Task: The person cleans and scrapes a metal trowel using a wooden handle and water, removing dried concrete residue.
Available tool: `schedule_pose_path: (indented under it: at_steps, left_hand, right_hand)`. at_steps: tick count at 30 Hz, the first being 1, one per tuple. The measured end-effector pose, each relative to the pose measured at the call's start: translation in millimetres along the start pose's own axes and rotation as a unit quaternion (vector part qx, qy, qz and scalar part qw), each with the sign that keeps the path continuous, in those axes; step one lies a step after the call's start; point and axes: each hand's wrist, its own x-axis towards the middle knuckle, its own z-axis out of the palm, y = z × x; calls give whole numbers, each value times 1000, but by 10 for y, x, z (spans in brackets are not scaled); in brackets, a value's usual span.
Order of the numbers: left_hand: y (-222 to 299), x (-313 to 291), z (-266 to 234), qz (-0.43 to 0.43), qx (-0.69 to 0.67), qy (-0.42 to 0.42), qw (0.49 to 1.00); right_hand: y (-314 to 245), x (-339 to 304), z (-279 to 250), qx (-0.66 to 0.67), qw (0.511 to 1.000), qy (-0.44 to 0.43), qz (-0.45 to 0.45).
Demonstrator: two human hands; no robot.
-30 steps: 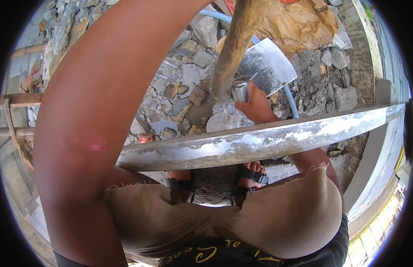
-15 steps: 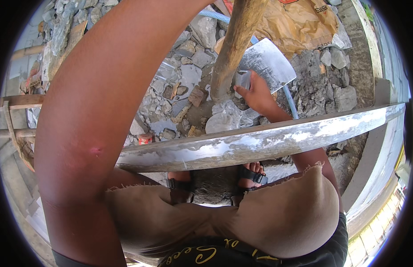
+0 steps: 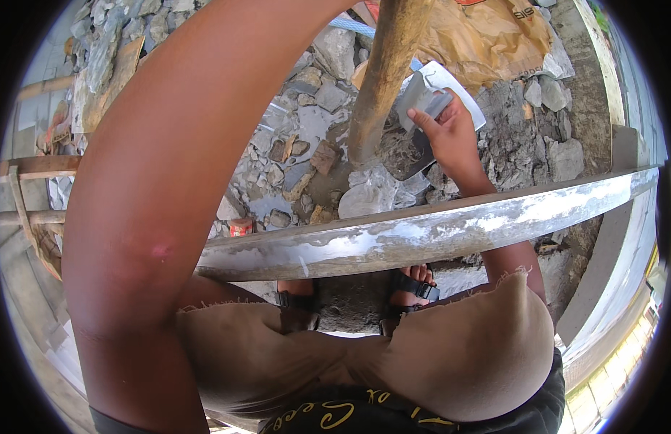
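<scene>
My right hand (image 3: 455,137) reaches over the long ledge with its fingers closed on a small, flat grey plate (image 3: 421,100); its exact kind I cannot make out. Behind and under that hand lies a larger pale sheet (image 3: 462,85) with smooth, bright edges, partly covered by the hand and the small plate. A thick wooden pole (image 3: 382,79) stands just left of the small plate. My left arm (image 3: 169,145) stretches up past the top edge, so its hand is out of sight.
A smeared grey-white ledge (image 3: 393,235) crosses in front of my knees. Beyond it lie broken stones (image 3: 332,94), wet grey mortar and clear crumpled plastic (image 3: 368,192). A torn brown paper sack (image 3: 487,40) lies at the back right. Wooden bars (image 3: 39,166) stand at the left.
My right hand has moved slightly right and up, with the small plate lifted and tilted. The larger pale sheet now shows less, with a dark area visible below the hand.
</scene>
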Motion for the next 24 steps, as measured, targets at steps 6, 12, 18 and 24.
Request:
schedule_pose_path:
  at_steps: [6, 12, 18, 24]
  left_hand:
    - [33, -21, -2, 46, 119, -18, 992]
    - [-1, -11, 12, 35, 51, -33, 998]
    - [-30, -13, -68, 7, 24, -42, 999]
    - [-26, 11, -23, 58, 99, -56, 992]
  right_hand:
    - [56, 73, -51, -204, 978, -26, -24]
    - [229, 103, -8, -283, 954, -90, -37]
    - [300, 246, 64, -238, 961, -140, -19]
    - [319, 177, 85, -160, 978, -122, -60]
